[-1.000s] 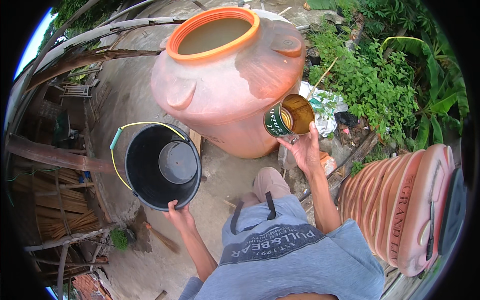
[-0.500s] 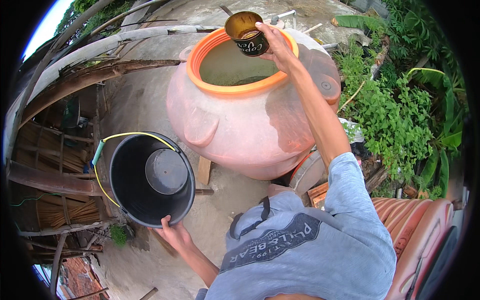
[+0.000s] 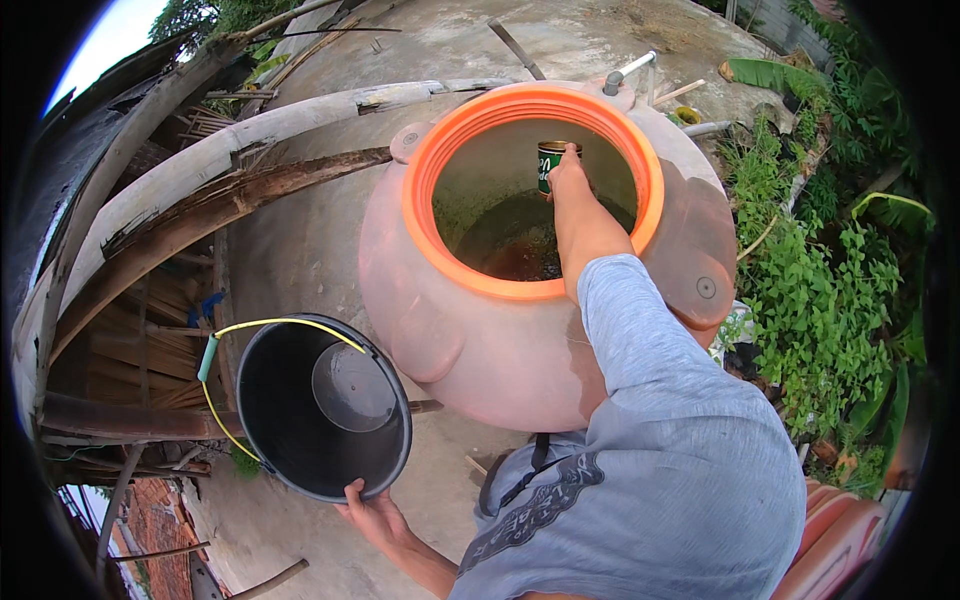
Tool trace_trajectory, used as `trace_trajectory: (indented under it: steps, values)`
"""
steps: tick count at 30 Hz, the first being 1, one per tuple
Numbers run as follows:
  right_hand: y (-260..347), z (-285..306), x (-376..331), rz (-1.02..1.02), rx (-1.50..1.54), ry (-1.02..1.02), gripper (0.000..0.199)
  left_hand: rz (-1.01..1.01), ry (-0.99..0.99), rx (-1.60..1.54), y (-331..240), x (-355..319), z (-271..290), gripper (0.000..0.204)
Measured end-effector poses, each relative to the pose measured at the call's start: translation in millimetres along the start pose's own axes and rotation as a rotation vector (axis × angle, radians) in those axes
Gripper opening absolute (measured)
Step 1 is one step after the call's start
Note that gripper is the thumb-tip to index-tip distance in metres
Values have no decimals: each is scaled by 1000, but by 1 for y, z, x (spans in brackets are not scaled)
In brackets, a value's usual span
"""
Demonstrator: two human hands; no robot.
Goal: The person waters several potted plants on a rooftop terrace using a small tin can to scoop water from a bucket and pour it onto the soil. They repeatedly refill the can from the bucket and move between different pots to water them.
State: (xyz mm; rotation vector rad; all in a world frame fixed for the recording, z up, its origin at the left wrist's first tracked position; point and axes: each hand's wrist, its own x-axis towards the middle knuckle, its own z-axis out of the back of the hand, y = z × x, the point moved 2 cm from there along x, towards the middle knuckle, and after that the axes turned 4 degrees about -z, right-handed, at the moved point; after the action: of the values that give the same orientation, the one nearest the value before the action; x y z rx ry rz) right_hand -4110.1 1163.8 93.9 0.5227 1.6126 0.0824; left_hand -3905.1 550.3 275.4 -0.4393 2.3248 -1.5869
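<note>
My right hand grips a small dark-green tin can with white lettering. Hand and can are inside the round opening of a large pinkish water tank, below its orange rim. Dark, murky water lies at the bottom of the tank, beneath the can. In my left hand, the fingers and thumb clasp the near edge of a black bucket. The bucket is tilted, with its mouth toward me, and its yellow wire handle with a green grip rests to the left.
Bent wooden poles and a slatted bamboo structure stand left of the tank. Green plants grow at the right. A white pipe rises behind the tank, and reddish ribbed plastic sits at the lower right.
My right hand has lowered the can from above the rim into the tank, arm reaching forward. My left hand still holds the bucket. The whole view has shifted with my head.
</note>
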Motion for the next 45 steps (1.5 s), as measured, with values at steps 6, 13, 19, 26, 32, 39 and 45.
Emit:
trace_trajectory:
  steps: [6,13,19,26,32,39,45]
  values:
    - [63,-34,71,3,272,-23,86,-3,23,44,-21,-20,-24,59]
    - [91,-19,128,86,297,104,77,21,96,178,-52,-26,-57,60]
    - [96,-19,132,93,315,135,73,16,163,188,-74,-39,-69,66]
    - [92,-23,136,111,301,156,69,75,98,126,-79,-58,-54,64]
    - [91,-20,152,163,276,148,65,80,41,120,-70,-74,-42,63]
    - [93,-25,158,214,259,145,61,80,-40,87,-67,-82,-21,62]
    - [93,-31,161,246,258,148,57,68,-63,89,-66,-83,-12,61]
